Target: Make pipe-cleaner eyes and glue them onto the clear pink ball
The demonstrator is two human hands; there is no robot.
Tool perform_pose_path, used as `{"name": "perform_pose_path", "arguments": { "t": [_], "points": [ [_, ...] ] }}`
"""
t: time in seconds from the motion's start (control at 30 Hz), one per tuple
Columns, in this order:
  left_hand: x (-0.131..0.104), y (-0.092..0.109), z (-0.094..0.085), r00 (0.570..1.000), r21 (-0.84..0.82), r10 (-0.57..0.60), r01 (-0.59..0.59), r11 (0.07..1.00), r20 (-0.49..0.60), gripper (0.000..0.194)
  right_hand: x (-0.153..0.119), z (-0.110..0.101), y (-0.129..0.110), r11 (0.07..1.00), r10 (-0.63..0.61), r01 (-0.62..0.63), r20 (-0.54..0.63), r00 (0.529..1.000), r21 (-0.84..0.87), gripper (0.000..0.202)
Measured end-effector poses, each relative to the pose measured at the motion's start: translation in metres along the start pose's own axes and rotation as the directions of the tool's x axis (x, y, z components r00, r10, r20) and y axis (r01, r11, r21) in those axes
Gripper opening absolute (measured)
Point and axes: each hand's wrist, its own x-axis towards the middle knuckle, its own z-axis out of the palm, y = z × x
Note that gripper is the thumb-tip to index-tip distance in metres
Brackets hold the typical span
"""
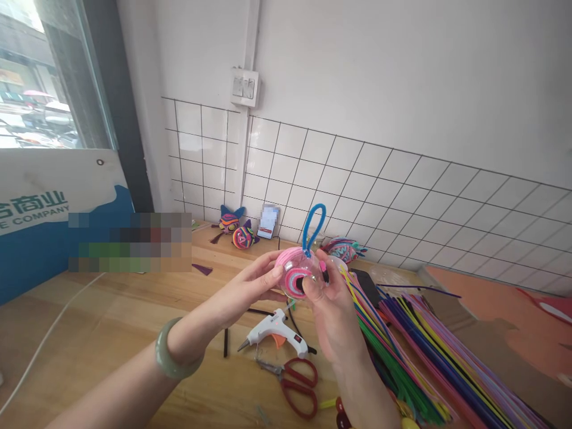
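Note:
Both hands hold up a clear round ball (292,265) partly covered with pink strands, with pink, white and grey rings around a black centre on its near side. My left hand (263,277) has its fingers closed round the ball's left side. On the right side, my right hand (328,289) grips it, the thumb pressed near the black centre. A blue fuzzy loop (315,226) stands up from the ball's top. Below the hands, a white glue gun (277,328) lies on the wooden table (205,387), with red-handled scissors (297,381) just in front of it.
Bundles of coloured pipe cleaners (429,351) spread over the right side. Two striped ornaments (229,220) and a phone (269,221) stand at the back near the wire grid (322,161). A white cable (58,322) crosses the left side.

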Motion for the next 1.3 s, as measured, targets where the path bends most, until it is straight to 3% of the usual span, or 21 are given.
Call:
{"name": "perform_pose_path", "arguments": {
  "t": [0.5,0.73,1.3],
  "points": [
    [0.0004,0.0011,-0.0009,1.0,0.003,-0.014,0.014,1.0,-0.01,0.045,-0.0016,0.0018,0.0023,0.999,-0.029,0.03,0.028,0.999,-0.031,0.07],
    [0.0006,0.0019,-0.0029,1.0,0.018,0.004,-0.004,1.0,-0.018,0.045,-0.0048,0.0024,0.0035,0.988,-0.086,0.093,0.06,0.994,-0.126,0.071],
    [0.0014,0.0048,-0.0032,0.999,0.053,0.014,-0.012,0.999,-0.034,0.037,-0.0045,-0.0019,0.0049,0.964,-0.084,0.104,0.091,0.992,-0.246,0.075]
  ]
}}
